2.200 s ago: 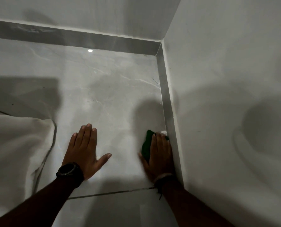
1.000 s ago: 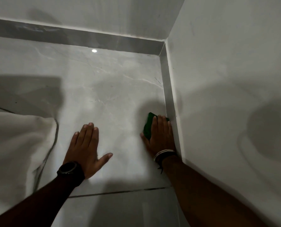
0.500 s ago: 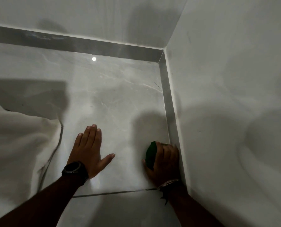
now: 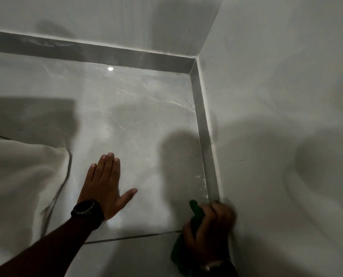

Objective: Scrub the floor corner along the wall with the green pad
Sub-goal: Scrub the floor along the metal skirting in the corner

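Note:
The green pad (image 4: 196, 211) lies crumpled under my right hand (image 4: 209, 230), which grips it low against the grey skirting strip (image 4: 205, 140) where floor meets right wall. The hand is blurred and most of the pad is hidden by my fingers. White flecks of residue (image 4: 201, 181) mark the floor edge just ahead of the pad. My left hand (image 4: 104, 184), wearing a black watch, rests flat and spread on the marble floor tile (image 4: 130, 120), holding nothing. The room corner (image 4: 194, 64) is far ahead at the upper right.
A white cloth (image 4: 20, 176) is heaped on the floor at the left, close to my left hand. A grout line (image 4: 130, 237) crosses the floor near my wrists. White walls (image 4: 282, 96) close the space on the right and at the back.
My right hand has pulled the pad back toward me along the skirting after reaching forward a second ago, uncovering white flecks. The left hand stays flat in place.

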